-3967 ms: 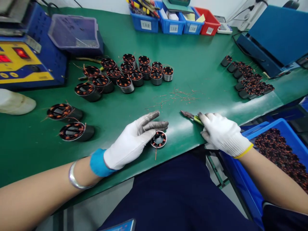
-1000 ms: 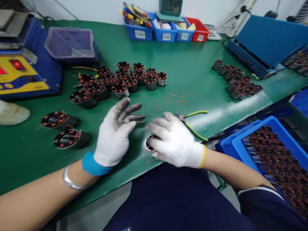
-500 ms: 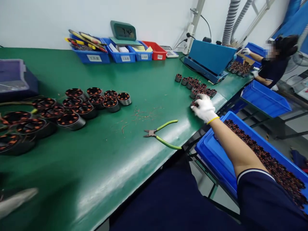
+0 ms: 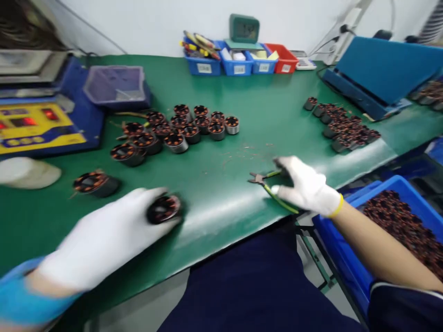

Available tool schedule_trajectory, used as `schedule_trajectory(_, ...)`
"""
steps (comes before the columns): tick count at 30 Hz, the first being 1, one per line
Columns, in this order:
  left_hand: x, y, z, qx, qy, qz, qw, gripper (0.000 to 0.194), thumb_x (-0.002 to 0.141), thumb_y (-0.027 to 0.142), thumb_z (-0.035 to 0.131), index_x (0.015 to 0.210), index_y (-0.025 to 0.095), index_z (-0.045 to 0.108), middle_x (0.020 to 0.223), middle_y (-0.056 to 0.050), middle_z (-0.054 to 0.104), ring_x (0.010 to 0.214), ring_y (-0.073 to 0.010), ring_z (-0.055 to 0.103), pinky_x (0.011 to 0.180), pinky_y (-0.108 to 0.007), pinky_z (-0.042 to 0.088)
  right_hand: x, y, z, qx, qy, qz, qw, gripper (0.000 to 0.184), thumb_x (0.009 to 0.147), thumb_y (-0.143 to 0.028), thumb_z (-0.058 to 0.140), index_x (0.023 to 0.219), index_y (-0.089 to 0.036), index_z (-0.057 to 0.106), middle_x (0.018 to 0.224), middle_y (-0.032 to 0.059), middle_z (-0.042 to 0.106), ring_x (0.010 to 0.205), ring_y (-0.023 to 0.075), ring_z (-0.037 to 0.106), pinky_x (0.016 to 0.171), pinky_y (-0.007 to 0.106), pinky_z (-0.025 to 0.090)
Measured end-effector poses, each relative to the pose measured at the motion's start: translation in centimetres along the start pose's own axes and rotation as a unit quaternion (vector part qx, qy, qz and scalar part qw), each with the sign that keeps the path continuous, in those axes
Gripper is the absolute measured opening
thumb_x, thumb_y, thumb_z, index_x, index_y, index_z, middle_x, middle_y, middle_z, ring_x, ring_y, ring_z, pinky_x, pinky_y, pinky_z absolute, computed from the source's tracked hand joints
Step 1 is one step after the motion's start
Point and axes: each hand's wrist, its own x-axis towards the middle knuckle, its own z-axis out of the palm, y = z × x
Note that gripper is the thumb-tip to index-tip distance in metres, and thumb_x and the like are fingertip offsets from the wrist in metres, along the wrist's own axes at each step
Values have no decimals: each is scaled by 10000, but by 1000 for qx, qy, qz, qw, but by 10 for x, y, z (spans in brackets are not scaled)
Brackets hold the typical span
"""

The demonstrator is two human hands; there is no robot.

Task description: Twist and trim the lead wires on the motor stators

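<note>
My left hand [image 4: 107,235], in a white glove and blurred by motion, grips a dark stator with copper windings [image 4: 164,208] just above the green table [image 4: 214,193], near its front edge. My right hand [image 4: 304,186], also gloved in white, rests on the green-handled cutting pliers [image 4: 265,180] lying on the table, its fingers curled over the handles. One more stator [image 4: 96,183] lies left of my left hand. A cluster of several stators [image 4: 176,129] stands further back at centre left.
A second group of small stators [image 4: 346,127] sits at the right, before a blue machine [image 4: 380,69]. A blue bin full of stators [image 4: 401,221] stands below the table's right edge. Tool bins [image 4: 238,62] line the back wall. A yellow-blue device [image 4: 38,124] is at left.
My right hand came back from the stator group at the right and settled on the pliers. My left hand came into view holding a stator. The camera swung back left.
</note>
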Motion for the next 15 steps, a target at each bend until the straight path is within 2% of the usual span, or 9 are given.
schedule_trajectory(1, 19, 36, 2, 90, -30, -17, 995, 467, 753, 542, 643, 1147, 292, 617, 1125, -58, 663, 1006, -377, 640, 812, -419, 483, -5, -22, 3, -11, -59, -35, 998, 737, 804, -537, 602, 1421, -194, 390, 1281, 129, 552, 1075, 289, 597, 869, 411, 490)
schedule_trajectory(3, 53, 87, 8, 134, -18, -41, 990, 526, 733, 638, 606, 1061, 228, 631, 999, -111, 686, 928, -392, 659, 783, -458, 495, -13, -48, 4, -59, -100, -43, 992, 602, 869, -426, 539, 1418, -215, 409, 1229, 116, 572, 1029, 277, 615, 810, 383, 496)
schedule_trajectory(5, 74, 108, 12, 109, -32, -48, 992, 734, 626, 709, 660, 1152, 201, 602, 1040, -145, 681, 942, -408, 656, 797, -485, 510, -14, -53, 3, -110, -113, -5, 988, 489, 912, -332, 461, 1389, -223, 449, 1156, 105, 595, 933, 257, 638, 717, 353, 493)
schedule_trajectory(7, 80, 107, 14, 70, -28, -20, 997, 1029, 524, 703, 733, 1358, 158, 475, 1261, -190, 598, 1083, -429, 612, 904, -507, 498, -12, -46, 4, -147, -99, 35, 983, 446, 921, -307, 436, 1353, -206, 483, 1110, 110, 607, 851, 250, 640, 662, 348, 481)
schedule_trajectory(9, 78, 96, 14, 39, -28, 25, 999, 1191, 514, 634, 768, 1484, 115, 309, 1447, -212, 450, 1241, -430, 519, 1028, -501, 442, -10, -39, 7, -155, -47, 34, 986, 443, 913, -325, 459, 1321, -157, 501, 1136, 144, 604, 899, 272, 627, 713, 383, 488)
schedule_trajectory(10, 77, 91, 14, 24, -31, 48, 998, 1183, 548, 580, 766, 1506, 103, 263, 1495, -205, 399, 1298, -413, 475, 1077, -481, 409, -10, -40, 10, -135, -16, 22, 990, 445, 907, -342, 478, 1300, -135, 511, 1158, 160, 600, 959, 284, 615, 766, 401, 490)
schedule_trajectory(12, 75, 87, 17, -10, -44, 81, 996, 1046, 638, 448, 720, 1515, 114, 258, 1509, -161, 412, 1343, -355, 451, 1127, -420, 368, -8, -50, 17, -46, 10, -8, 999, 434, 887, -405, 527, 1226, -134, 550, 1169, 153, 606, 1030, 277, 598, 836, 402, 486)
schedule_trajectory(15, 77, 92, 24, -44, -30, 80, 995, 888, 684, 359, 671, 1484, 154, 345, 1438, -107, 516, 1298, -305, 514, 1116, -370, 386, -1, -81, 26, 91, -59, -1, 994, 414, 834, -516, 592, 1097, -196, 603, 1028, 69, 651, 904, 216, 633, 760, 342, 491)
